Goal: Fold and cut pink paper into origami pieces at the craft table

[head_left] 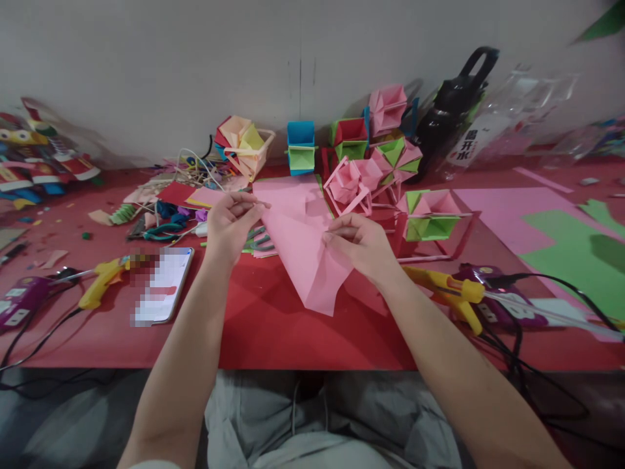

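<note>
A creased sheet of pink paper [305, 257] hangs between my two hands above the red table. My left hand [237, 221] pinches its upper left corner between thumb and fingers. On the other side, my right hand [356, 242] grips the sheet's right edge with thumb and fingertips. The lower end of the paper droops to a blunt point toward the table's front. Behind it lies more pink paper [283, 189], partly covered by the held sheet. Scissors with greyish-green handles [262, 241] rest just right of my left hand, partly hidden by the paper.
Folded paper models [351, 179] stand along the wall. Yellow glue guns [105, 281] with cords lie on both sides, and a phone [168, 286] is left of my forearm. A black bottle [442, 120] stands at the back right. Green paper [576, 254] lies at the right.
</note>
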Demonstrator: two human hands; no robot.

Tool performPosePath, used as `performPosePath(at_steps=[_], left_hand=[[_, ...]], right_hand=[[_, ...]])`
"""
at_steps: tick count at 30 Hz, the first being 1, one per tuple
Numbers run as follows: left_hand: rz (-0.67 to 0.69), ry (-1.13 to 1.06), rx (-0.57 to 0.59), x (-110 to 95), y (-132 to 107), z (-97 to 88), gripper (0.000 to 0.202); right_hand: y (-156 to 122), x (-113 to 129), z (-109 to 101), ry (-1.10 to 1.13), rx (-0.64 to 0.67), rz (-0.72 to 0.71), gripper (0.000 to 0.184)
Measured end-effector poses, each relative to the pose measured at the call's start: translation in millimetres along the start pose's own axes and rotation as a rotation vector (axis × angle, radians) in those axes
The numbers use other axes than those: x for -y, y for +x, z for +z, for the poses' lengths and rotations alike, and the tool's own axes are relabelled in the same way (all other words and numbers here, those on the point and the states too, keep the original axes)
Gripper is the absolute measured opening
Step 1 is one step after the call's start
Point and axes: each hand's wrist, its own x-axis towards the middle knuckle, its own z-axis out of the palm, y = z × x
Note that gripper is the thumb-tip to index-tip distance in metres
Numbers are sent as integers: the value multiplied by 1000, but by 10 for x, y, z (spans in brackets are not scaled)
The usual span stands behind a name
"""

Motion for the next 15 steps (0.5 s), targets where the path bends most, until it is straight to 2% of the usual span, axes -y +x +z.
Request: performPosePath(at_steps=[15], left_hand=[[-18,-35,-4,7,5,-9,24]], right_hand=[[-1,-2,1,-20,18,-18,17]])
